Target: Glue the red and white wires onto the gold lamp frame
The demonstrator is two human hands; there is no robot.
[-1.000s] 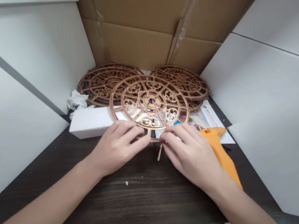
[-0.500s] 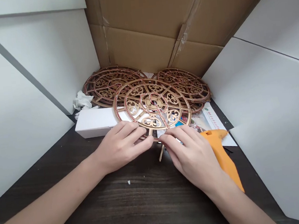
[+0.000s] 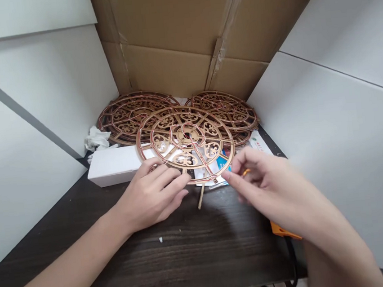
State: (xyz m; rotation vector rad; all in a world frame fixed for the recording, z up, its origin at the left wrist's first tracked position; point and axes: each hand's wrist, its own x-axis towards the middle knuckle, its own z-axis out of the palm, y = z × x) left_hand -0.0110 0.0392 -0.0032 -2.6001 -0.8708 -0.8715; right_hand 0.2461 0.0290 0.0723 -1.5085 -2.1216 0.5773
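Note:
A round gold openwork disc [image 3: 184, 138] lies tilted, propped on a white box [image 3: 112, 167], with red wire threaded across it. My left hand [image 3: 152, 194] rests on the dark wooden table [image 3: 188, 247], fingers together against the disc's near rim. My right hand [image 3: 270, 183] hovers to the right of the rim, fingers spread and holding nothing, above an orange glue gun [image 3: 283, 231] that it mostly hides. A thin wooden stick [image 3: 201, 196] lies on the table between my hands.
Two more stacks of openwork discs [image 3: 126, 113] [image 3: 225, 108] lie behind, against a cardboard box wall [image 3: 180, 31]. Crumpled tissue [image 3: 96, 137] sits at the left. Printed leaflets [image 3: 214, 170] lie under the disc. White panels close in on both sides.
My right hand has lifted off the disc's rim and moved right, over the glue gun, with its fingers opening. My left hand stays at the rim.

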